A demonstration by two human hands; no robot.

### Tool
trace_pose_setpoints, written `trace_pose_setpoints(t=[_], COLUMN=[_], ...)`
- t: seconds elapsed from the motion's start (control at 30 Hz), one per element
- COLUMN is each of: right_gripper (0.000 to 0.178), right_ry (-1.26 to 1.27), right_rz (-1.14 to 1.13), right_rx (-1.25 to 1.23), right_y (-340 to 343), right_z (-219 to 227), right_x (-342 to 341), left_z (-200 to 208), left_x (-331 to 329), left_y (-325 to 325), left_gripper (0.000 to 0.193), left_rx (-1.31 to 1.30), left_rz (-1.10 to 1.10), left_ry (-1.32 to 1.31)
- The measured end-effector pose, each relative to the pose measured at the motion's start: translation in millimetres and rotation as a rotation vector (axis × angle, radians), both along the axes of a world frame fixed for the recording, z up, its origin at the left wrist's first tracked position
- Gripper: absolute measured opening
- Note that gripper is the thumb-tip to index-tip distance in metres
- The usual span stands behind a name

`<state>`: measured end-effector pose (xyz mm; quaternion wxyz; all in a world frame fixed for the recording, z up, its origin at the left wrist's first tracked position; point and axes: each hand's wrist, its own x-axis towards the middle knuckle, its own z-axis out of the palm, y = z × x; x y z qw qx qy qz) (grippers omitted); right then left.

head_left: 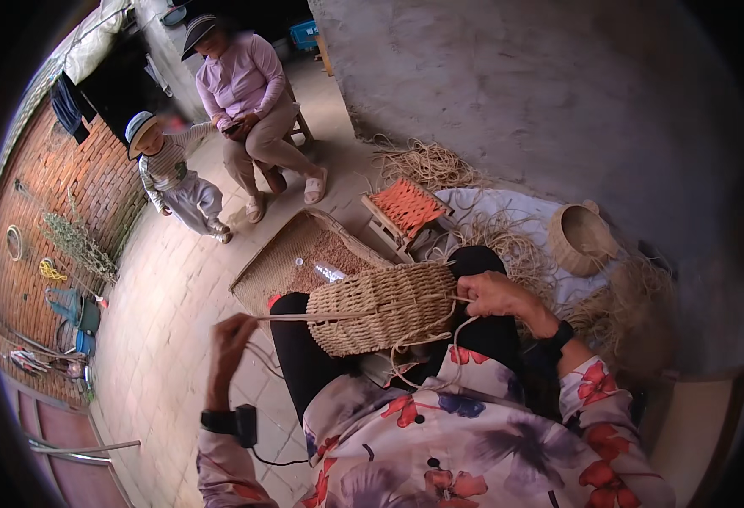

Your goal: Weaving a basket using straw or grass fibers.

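A woven basket [380,306] of tan twisted cord lies on its side across my lap. My left hand [233,336] is out to the left of it, closed on a flat tan cord [283,317] drawn straight from the basket's side. A loose length of cord droops below that hand. At the basket's right end my right hand [499,296] pinches another tan cord [458,326] close against the weave. Loops of this cord hang down over my floral shirt [440,423]. The inside of the basket is hidden.
Ahead lie a woven tray [258,262] of small brown bits and a stool with an orange woven seat [407,207]. On a white cloth [507,203] at right are loose cords and a round basket [577,241]. A seated person [245,93] and a standing person [173,173] are beyond.
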<state>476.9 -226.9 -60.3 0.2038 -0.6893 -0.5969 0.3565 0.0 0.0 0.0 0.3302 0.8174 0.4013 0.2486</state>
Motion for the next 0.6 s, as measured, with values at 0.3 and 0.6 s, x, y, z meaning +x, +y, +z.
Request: trace_pose_setpoints(t=[0.3,0.6], right_gripper=[0.018,0.021], right_ry=[0.024,0.253], right_rz=[-0.161,-0.187], right_rx=[0.043,0.038], right_y=[0,8], right_z=[-11,-10], right_x=[-6,10], left_z=[-9,1], left_x=[-286,127], left_y=[55,-84], left_gripper=[0.034,0.017], left_rx=[0.355,0.455], left_rz=[0.784,-0.195], left_ry=[0.731,0.051])
